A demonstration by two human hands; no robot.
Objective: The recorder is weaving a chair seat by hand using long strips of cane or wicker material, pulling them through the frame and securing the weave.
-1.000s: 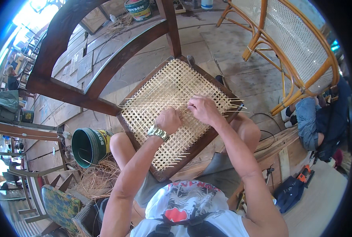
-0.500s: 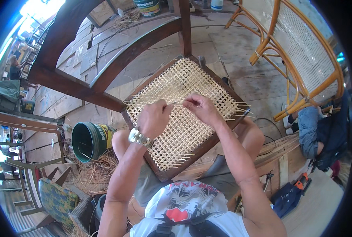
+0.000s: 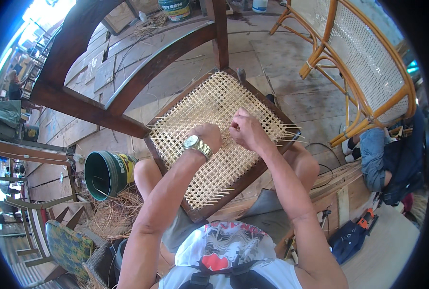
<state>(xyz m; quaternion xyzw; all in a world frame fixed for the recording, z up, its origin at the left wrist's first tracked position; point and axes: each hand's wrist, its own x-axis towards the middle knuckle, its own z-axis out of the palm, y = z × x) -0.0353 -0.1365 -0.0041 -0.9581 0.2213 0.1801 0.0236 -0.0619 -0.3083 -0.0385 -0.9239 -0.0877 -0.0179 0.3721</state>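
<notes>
A dark wooden chair (image 3: 164, 50) has a pale woven cane seat (image 3: 190, 113), its open mesh crossed by diagonal strands. Loose cane ends (image 3: 288, 132) stick out past the right edge, and more lie at the near corner. Over the middle of the seat, my left hand (image 3: 209, 135) is closed, back upward, with a metal wristwatch on its wrist; its fingertips are hidden. Just right of it, my right hand (image 3: 248, 131) pinches close above the weave, seemingly on a thin cane strand. A small dark peg (image 3: 241, 75) stands at the far corner of the seat frame.
Left of my knee, a green bucket (image 3: 101, 176) lies tipped beside a heap of cane scraps (image 3: 115, 212). A rattan chair (image 3: 368, 62) stands at the far right. Another person's leg (image 3: 374, 156) shows below it. A camouflage-patterned cushion (image 3: 69, 245) sits lower left.
My left hand has moved right and slightly down, its wrist turned so the watch face shows. The right hand has lifted and curled a little. The whole view has shifted slightly.
</notes>
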